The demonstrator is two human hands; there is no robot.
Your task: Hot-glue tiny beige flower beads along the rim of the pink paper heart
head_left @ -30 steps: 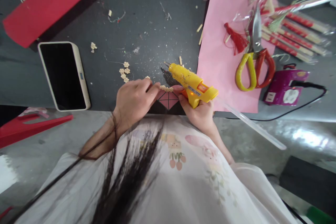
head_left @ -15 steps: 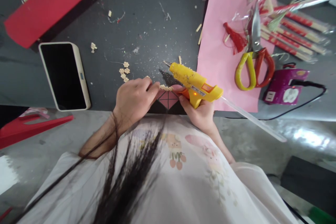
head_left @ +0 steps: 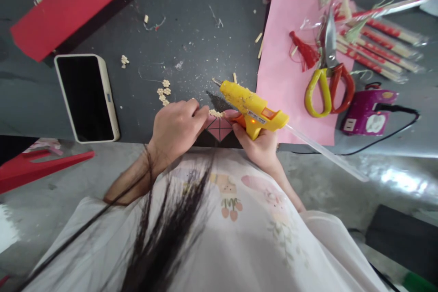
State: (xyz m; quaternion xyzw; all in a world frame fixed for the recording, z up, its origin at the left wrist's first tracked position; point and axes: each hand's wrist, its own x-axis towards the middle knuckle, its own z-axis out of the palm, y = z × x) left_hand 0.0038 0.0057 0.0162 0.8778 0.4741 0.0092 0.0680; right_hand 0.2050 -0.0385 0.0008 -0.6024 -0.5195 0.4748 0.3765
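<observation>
My right hand is wrapped round the handle of a yellow glue gun. Its nozzle points up-left over the dark table, and a clear glue stick juts from its back. My left hand is closed, its fingertips pinching small cream flower pieces against the top edge of a pink folded paper piece with dark crease lines. That piece lies at the table's near edge, between both hands.
More cream flower pieces lie just beyond my left hand. A phone and red paper are at the left. At the right are a pink sheet, scissors, a red tassel, wrapped sticks and a purple device.
The glue gun shifted slightly right and back, its nozzle staying lifted off the work. My left hand kept its pinch on the flower pieces. The view drifted a little.
</observation>
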